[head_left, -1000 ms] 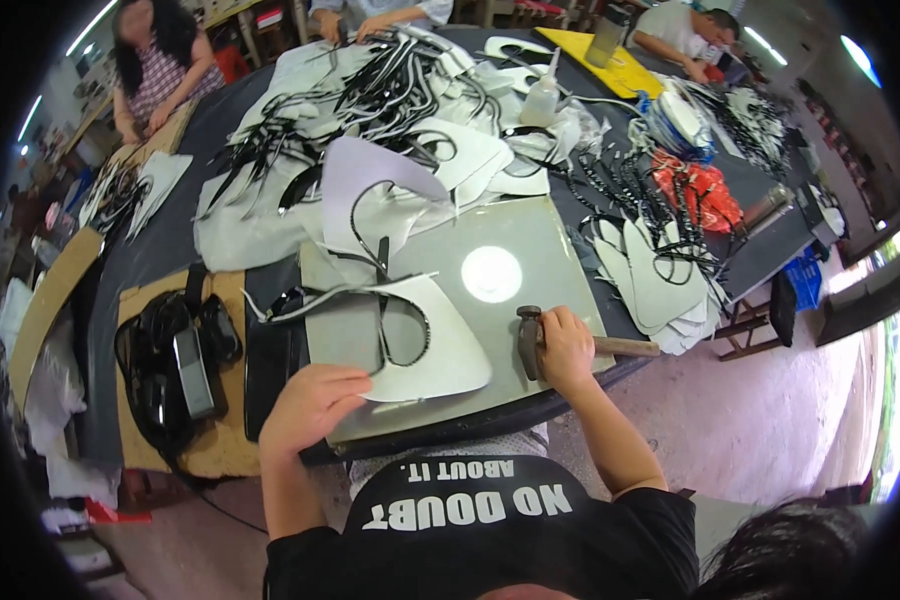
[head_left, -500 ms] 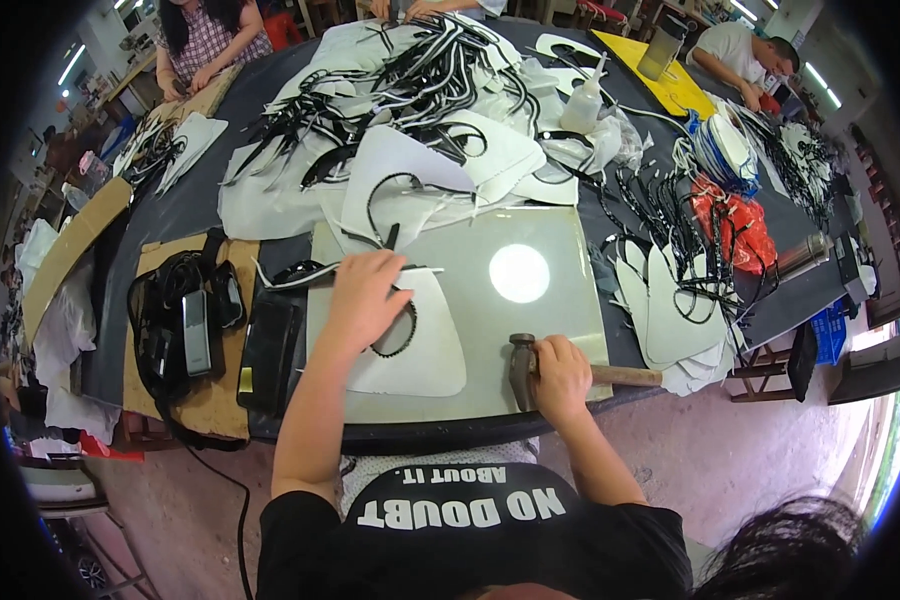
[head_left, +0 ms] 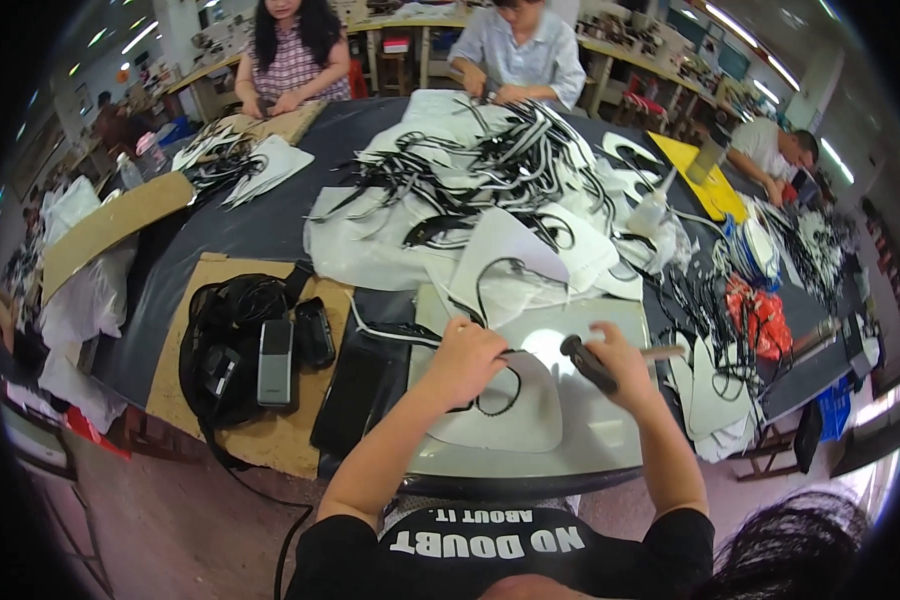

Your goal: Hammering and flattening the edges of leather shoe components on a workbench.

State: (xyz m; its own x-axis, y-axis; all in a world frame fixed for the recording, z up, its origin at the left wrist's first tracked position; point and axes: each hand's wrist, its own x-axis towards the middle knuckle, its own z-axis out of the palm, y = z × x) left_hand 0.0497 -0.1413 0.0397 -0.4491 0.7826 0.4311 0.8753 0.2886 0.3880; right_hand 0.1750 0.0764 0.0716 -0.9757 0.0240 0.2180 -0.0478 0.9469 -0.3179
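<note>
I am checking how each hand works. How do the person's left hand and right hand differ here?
The left hand presses down on the white cut piece, while the right hand is closed around a hammer. The left hand lies on the work; the right hand is raised above the plate. Both are bare.

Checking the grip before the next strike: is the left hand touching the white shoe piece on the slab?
Touching. The head view shows the left hand pressed down on the white shoe piece, with no gap.
</note>
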